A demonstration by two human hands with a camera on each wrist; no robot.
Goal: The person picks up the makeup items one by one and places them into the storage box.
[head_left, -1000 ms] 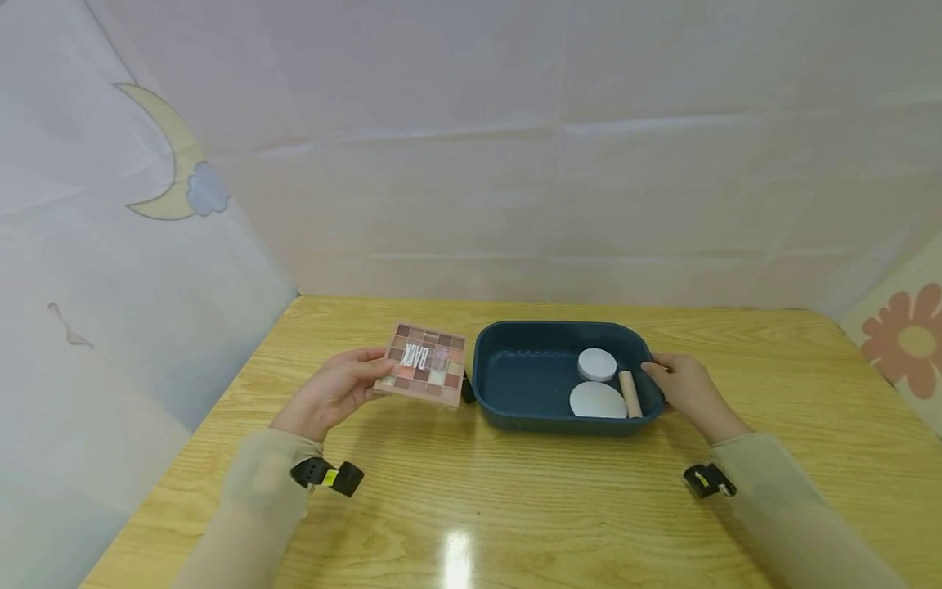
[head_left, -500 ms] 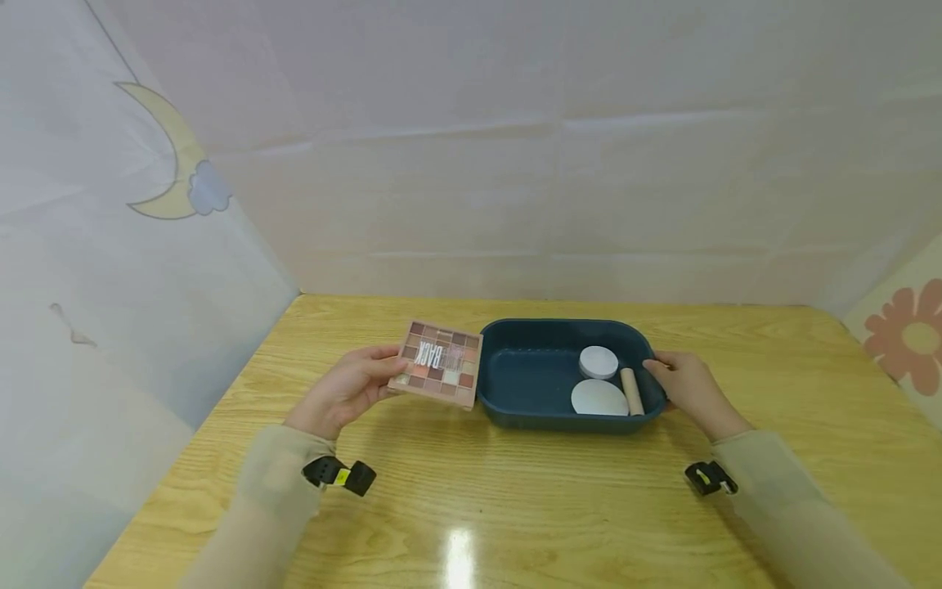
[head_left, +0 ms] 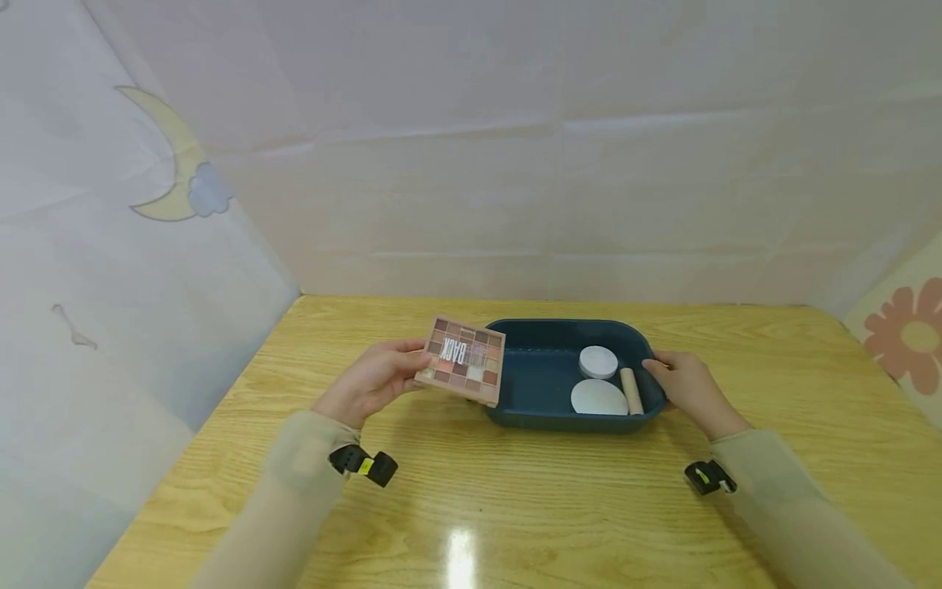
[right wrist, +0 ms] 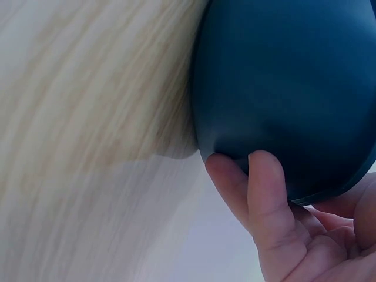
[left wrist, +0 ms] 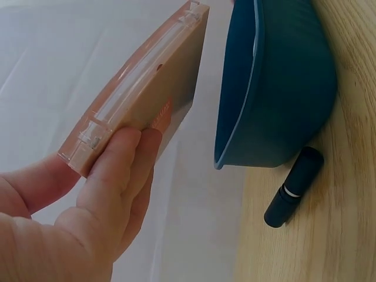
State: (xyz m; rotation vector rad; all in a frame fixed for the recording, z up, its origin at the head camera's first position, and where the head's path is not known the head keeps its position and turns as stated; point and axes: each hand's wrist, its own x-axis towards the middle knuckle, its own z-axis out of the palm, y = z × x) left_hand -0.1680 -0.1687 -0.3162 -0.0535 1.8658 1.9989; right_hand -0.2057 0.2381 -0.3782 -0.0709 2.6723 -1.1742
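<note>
In the head view my left hand (head_left: pixel 379 378) holds a pink eyeshadow palette (head_left: pixel 464 360) with a clear lid, thumb on top and fingers underneath. The palette is tilted and overlaps the left end of a dark blue basin (head_left: pixel 574 423) from above. My right hand (head_left: pixel 688 388) grips the basin's right rim, thumb over the edge and fingers against the outer wall (right wrist: pixel 282 76). Inside the basin, at its right end, lie a round white case (head_left: pixel 598 361), a larger white oval piece (head_left: pixel 599 397) and a beige tube (head_left: pixel 631 391).
A small black tube (left wrist: pixel 294 187) lies on the wooden table (left wrist: pixel 346 235) beside the basin's left end, mostly hidden in the head view. A pale cloth backdrop (head_left: pixel 441 204) rises behind the table. Black straps with small devices sit on both wrists.
My left hand has carried the palette to the right, from beside the basin to over its left end. My right hand has stayed at the rim.
</note>
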